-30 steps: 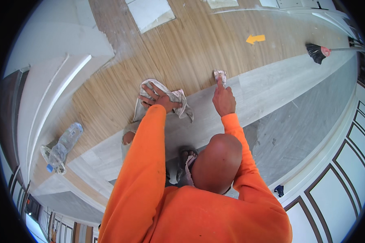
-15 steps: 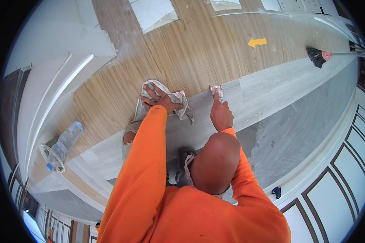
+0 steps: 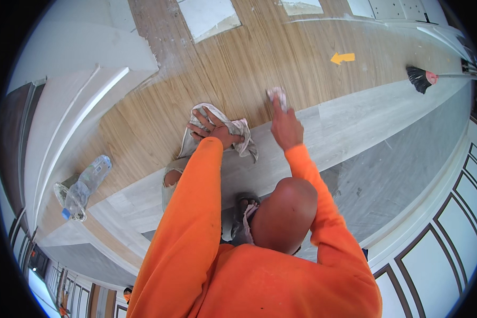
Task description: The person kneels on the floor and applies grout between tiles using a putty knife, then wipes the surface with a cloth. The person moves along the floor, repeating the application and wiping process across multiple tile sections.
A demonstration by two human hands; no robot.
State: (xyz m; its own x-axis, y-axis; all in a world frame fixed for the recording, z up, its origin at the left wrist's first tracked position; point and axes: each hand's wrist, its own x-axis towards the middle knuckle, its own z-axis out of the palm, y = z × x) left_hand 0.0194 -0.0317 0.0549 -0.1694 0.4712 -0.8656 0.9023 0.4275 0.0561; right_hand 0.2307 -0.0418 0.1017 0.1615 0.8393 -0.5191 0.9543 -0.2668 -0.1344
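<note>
My left hand (image 3: 217, 131) lies flat, fingers spread, on a crumpled, stained whitish rag (image 3: 244, 130) on the wood-look floor (image 3: 249, 63). The rag reaches close to the seam with the grey planks (image 3: 350, 117). Ahead and to the right, my right hand (image 3: 288, 129) is closed on a small folded pinkish-white cloth (image 3: 276, 97). Its index finger stretches along the cloth, which touches the wood-look floor just beyond the seam. The cloth is slightly blurred, and the thumb is partly hidden.
A clear plastic bottle (image 3: 93, 177) lies on the left by a low white ledge (image 3: 98, 111). A yellow arrow (image 3: 343, 58) marks the floor ahead. At the far right rests a black-bristled broom (image 3: 420, 79). Panelled white walling (image 3: 440, 249) runs along the right. My bare knee (image 3: 284, 212) rises between my arms.
My right hand has moved the small cloth forward and slightly left, from the seam onto the wood-look floor. My left hand stays flat on the rag. The view has shifted slightly.
</note>
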